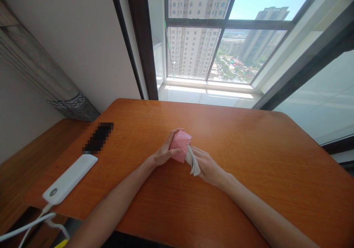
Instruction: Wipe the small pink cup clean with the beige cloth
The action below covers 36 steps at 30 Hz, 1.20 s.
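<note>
A small pink faceted object [181,143], with flat angled sides, is gripped between the thumb and fingers of my left hand [165,151], just above the wooden table [155,203]. On its right side, my right hand [205,164] holds a crumpled whitish cloth or tissue [193,162] against the pink surface. The cloth's lower end hangs free below the fingers. Most of my right fingertips are hidden behind the cloth and the pink object.
A white power strip-like block [70,179] with cables [30,226] lies on the table's left side. Beyond it is a dark, pixelated phone-like item [99,138]. A window [204,52] stands behind the far edge, and a grey curtain [74,102] hangs at left.
</note>
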### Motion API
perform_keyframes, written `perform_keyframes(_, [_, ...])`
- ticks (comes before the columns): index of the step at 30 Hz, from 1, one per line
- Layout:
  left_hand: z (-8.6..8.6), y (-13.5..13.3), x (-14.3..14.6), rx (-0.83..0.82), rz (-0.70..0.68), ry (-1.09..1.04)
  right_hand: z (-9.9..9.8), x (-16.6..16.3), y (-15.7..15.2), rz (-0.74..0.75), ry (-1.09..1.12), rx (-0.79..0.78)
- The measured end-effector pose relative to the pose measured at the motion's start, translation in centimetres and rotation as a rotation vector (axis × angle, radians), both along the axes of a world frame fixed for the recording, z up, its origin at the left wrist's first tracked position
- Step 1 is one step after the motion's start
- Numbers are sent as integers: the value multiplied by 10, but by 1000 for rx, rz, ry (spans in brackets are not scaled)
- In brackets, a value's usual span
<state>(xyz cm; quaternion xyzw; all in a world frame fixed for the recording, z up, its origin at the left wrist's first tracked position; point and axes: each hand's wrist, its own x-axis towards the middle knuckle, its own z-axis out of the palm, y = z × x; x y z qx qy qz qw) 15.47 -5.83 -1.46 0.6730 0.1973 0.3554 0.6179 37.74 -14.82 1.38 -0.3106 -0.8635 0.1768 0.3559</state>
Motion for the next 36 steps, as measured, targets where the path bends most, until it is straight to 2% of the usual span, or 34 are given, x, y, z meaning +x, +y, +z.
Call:
perform_keyframes(3, [0, 1, 0, -7, -10, -12, 2, -2, -2, 0, -87, 90])
perform_keyframes(7, [1, -2, 1, -58, -20, -69, -3, -16, -6, -107, 7, 68])
perform_keyframes(10, [3, -4, 1, -27, -14, -38, -13, -25, -6, -202, 77, 144])
perform_keyframes(12, [5, -5, 0, -14, -11, -24, -19, -27, -5, -248, 137, 131])
perform_keyframes(15, [7, -6, 0, -1, -9, -26, -21, -26, -5, -313, 271, -8])
perform_keyframes(20, [11, -9, 3, 20, -86, 32, -11, -24, -8, -413, 599, -406])
perform_keyframes(22, [12, -10, 5, 12, -103, 47, -6, -23, -8, -443, 699, -484])
perform_keyframes(26, [12, -12, 8, 81, -43, 86, -3, -24, -8, -491, 776, -628])
perform_keyframes(30, [11, -13, 6, 198, 19, 165, -2, -26, -6, -445, 809, -672])
perform_keyframes(36, [13, -15, 5, 231, 14, 137, -4, -23, -2, -405, 733, -643])
